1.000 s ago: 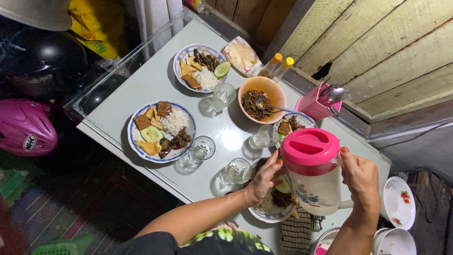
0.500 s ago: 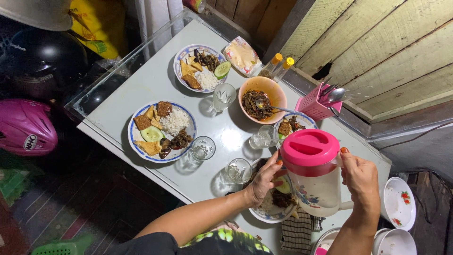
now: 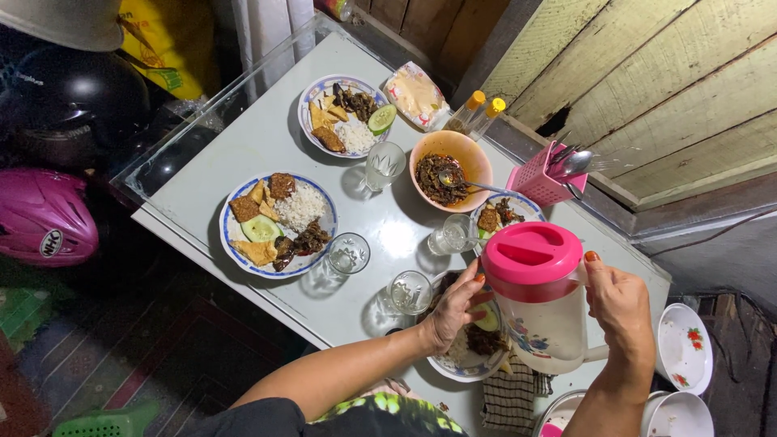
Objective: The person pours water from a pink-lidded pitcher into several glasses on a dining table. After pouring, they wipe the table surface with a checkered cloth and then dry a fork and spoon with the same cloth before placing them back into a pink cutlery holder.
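My right hand (image 3: 620, 303) grips the handle of a clear plastic pitcher (image 3: 544, 324) with a pink lid (image 3: 531, 254), held above the table's near right part. My left hand (image 3: 453, 307) rests against the pitcher's left side, fingers curled by the lid's edge. Under the pitcher lies a plate of food (image 3: 473, 346), partly hidden. An empty glass (image 3: 409, 291) stands just left of my left hand. Another glass (image 3: 348, 252) stands further left.
On the pale table (image 3: 243, 154) stand two plates of rice and fried pieces (image 3: 278, 224) (image 3: 344, 116), an orange bowl (image 3: 450, 170) with a spoon, two more glasses (image 3: 384, 164) (image 3: 453, 235), a pink cutlery basket (image 3: 541, 180), bottles. White bowls (image 3: 684, 348) at right; helmets (image 3: 44, 217) at left.
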